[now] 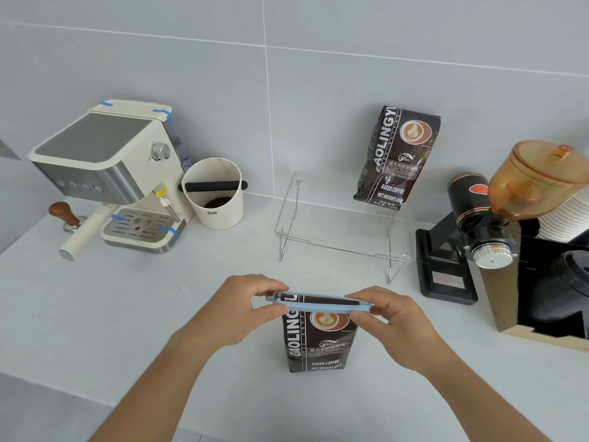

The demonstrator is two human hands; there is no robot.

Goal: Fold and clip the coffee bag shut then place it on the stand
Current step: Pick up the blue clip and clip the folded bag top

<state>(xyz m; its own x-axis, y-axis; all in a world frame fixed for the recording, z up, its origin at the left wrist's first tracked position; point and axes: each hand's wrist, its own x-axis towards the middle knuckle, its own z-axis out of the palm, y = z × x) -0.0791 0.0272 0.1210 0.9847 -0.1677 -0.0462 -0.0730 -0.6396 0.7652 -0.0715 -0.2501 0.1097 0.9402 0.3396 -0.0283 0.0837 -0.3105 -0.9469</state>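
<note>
Two hands pinch clip (322, 305) ends on coffee bag (318, 342); stand (344, 231) behind.

We see a coffee bag (318, 338) upright on the counter (95, 314) nearest us; behind it the stand (344, 231) carries a second bag (396, 154), with a coffee machine (108, 173) far left and a grinder (471, 224) right.

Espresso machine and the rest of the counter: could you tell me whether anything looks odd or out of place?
Blue tape strips sit on the espresso machine, at its lid corners and drip tray. A second coffee bag leans tilted against the wall on the clear stand.
</note>
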